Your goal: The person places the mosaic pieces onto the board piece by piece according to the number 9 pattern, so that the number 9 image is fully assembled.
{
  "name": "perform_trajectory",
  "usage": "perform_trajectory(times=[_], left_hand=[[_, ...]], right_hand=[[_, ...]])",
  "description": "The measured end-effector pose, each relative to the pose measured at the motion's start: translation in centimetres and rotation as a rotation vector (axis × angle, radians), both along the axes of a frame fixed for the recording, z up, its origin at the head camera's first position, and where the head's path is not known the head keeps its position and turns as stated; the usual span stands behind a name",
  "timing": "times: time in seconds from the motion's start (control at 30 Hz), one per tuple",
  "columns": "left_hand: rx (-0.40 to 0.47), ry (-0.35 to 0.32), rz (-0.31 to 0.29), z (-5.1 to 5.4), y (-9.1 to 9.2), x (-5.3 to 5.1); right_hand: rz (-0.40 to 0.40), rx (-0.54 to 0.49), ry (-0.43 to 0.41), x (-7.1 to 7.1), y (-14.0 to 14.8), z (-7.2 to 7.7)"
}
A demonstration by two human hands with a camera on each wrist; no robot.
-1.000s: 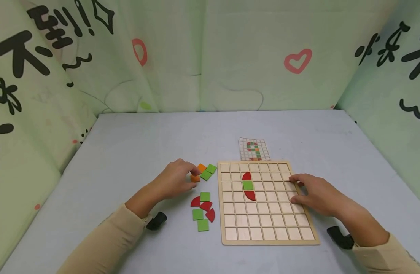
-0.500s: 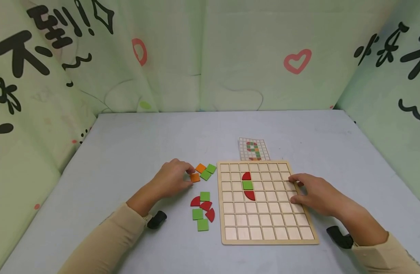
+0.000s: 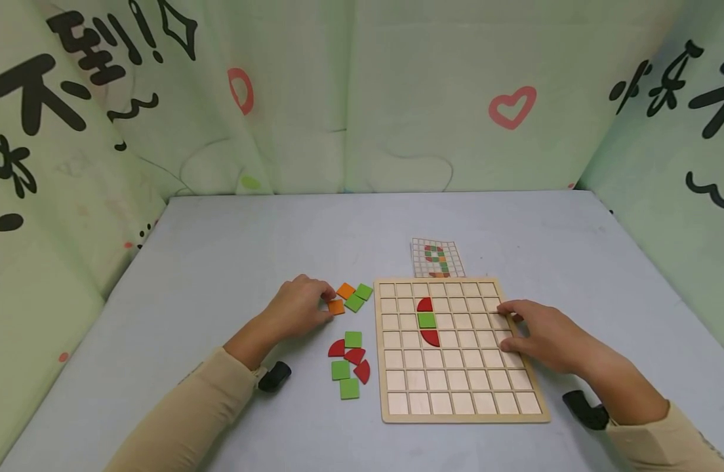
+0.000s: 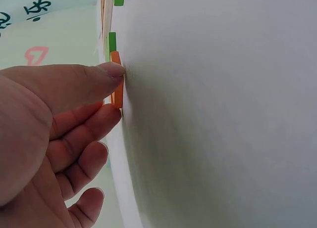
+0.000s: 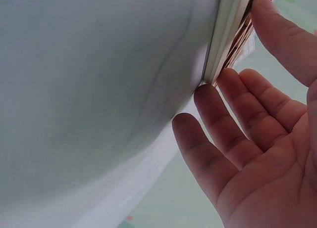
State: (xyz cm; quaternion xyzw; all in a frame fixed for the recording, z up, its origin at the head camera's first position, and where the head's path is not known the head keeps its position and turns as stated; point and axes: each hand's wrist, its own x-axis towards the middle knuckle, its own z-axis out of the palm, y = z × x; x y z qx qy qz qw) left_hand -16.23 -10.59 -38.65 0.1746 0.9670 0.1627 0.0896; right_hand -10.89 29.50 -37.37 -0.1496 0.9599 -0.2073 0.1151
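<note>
In the head view my left hand [image 3: 297, 307] is at the orange square [image 3: 336, 307] on the table. The left wrist view shows that hand's thumb and index finger pinching the orange square [image 4: 117, 92] at its edges. The wooden grid board [image 3: 466, 418] lies to the right. It holds a red quarter piece [image 3: 425, 305], a green square [image 3: 426, 320] and a second red quarter piece [image 3: 430, 337] in one column. With relaxed fingers, my right hand [image 3: 547, 334] touches the board's right edge; its thumb and fingertips lie there in the right wrist view.
A second orange square [image 3: 346, 291] and two green squares [image 3: 364, 292] lie beside the left fingers. Nearer the front is a cluster of green squares [image 3: 349, 389] and red quarter pieces [image 3: 362, 372]. A patterned card [image 3: 437, 257] lies behind the board.
My left hand has drawn back slightly to the left, and more of the nearer orange square shows. The right hand and the board have hardly moved.
</note>
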Motion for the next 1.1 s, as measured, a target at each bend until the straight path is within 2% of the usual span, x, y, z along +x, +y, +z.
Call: perform_trajectory(times=[0.2, 0.47, 0.77, 1.1], left_hand=[[0.0, -0.01, 0.01, -0.01, 0.13, -0.08], [0.04, -0.091, 0.043, 0.22, 0.69, -0.2], [0.025, -0.105, 0.078, -0.12, 0.84, -0.03], [0.038, -0.093, 0.073, 0.22, 0.91, -0.34]], right_hand=[[-0.009, -0.005, -0.017, -0.02, 0.02, 0.01], [-0.017, 0.023, -0.03, -0.16, -0.1, 0.17], [-0.008, 0.073, -0.048, -0.34, -0.47, 0.25], [-0.025, 0.068, -0.053, -0.53, -0.34, 0.4]])
